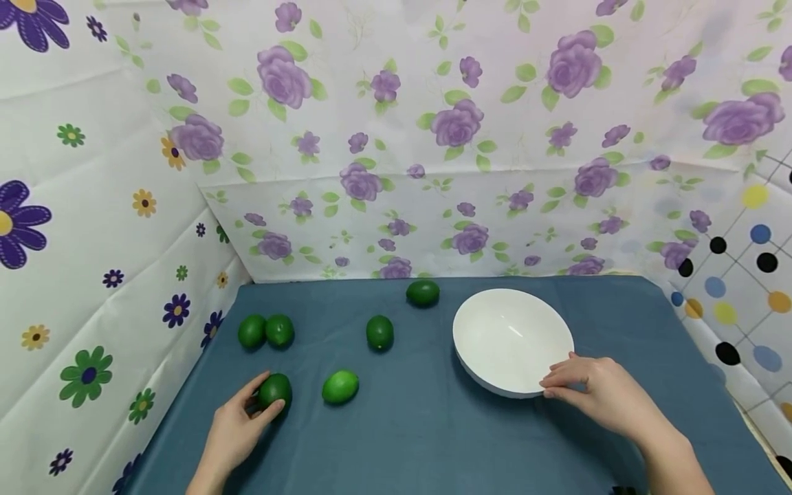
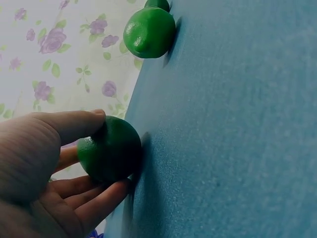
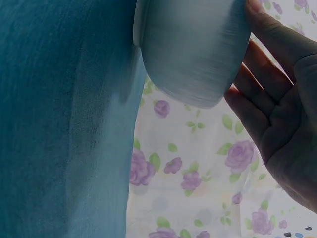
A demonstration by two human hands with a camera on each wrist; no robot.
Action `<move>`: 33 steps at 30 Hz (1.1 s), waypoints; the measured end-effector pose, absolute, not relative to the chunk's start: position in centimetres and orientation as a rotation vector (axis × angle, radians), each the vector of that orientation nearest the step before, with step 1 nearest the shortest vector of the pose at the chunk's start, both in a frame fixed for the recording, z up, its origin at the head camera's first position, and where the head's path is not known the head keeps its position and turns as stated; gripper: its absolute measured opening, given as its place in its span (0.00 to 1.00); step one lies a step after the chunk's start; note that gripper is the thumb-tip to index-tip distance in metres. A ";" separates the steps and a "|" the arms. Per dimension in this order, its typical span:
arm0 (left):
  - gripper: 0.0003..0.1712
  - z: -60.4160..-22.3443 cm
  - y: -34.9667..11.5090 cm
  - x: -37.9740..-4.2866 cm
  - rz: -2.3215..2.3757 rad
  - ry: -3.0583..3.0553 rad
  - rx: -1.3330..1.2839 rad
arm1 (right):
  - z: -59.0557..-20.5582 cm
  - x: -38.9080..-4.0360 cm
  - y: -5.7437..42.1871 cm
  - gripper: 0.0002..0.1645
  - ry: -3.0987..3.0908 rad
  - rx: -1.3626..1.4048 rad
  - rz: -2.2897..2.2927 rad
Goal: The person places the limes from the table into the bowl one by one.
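My left hand (image 1: 238,421) grips a dark green lime (image 1: 275,393) at the left front of the blue cloth, thumb on one side and fingers on the other. In the left wrist view the same lime (image 2: 111,149) sits between the thumb and fingers (image 2: 101,201), close to the cloth. On the right, my right hand (image 1: 603,393) pinches the near right rim of a white bowl (image 1: 512,342), whose visible inside holds nothing. The right wrist view has the outside of the bowl (image 3: 195,49) by the fingers (image 3: 255,82).
A brighter lime (image 1: 340,387) lies right of the left hand. Behind are a pair of touching limes (image 1: 252,332), one lime (image 1: 380,333) mid-table and another lime (image 1: 423,293) near the back edge. Flowered sheets (image 1: 383,165) hang behind and beside the blue cloth (image 1: 421,433).
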State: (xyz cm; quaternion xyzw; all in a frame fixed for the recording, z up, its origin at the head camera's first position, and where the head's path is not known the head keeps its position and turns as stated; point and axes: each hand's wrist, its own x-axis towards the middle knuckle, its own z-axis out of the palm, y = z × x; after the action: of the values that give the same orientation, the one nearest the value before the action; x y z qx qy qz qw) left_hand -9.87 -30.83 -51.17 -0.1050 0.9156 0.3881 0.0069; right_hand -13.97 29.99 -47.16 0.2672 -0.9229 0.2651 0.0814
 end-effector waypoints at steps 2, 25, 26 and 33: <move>0.46 -51.2 -30.7 -9.9 1.216 2.865 -0.330 | -47.1 -14.0 30.1 0.15 -2.765 0.796 0.814; 0.37 -50.3 -28.4 -9.9 1.371 3.165 -0.154 | -46.8 -14.1 30.0 0.15 -2.830 0.722 0.855; 0.37 -50.3 -28.2 -9.8 1.386 3.181 -0.134 | -46.8 -14.1 30.0 0.15 -2.832 0.722 0.859; 0.37 -49.3 -26.3 -10.1 1.519 3.203 -0.012 | -46.7 -13.9 29.9 0.15 -2.858 0.700 0.873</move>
State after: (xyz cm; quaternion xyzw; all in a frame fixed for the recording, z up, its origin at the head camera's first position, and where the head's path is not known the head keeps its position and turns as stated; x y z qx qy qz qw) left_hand -10.05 -26.33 -49.29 -0.0032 0.8853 0.4197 -0.2005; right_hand -13.92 29.89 -46.71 0.2278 -0.9306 0.2844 0.0361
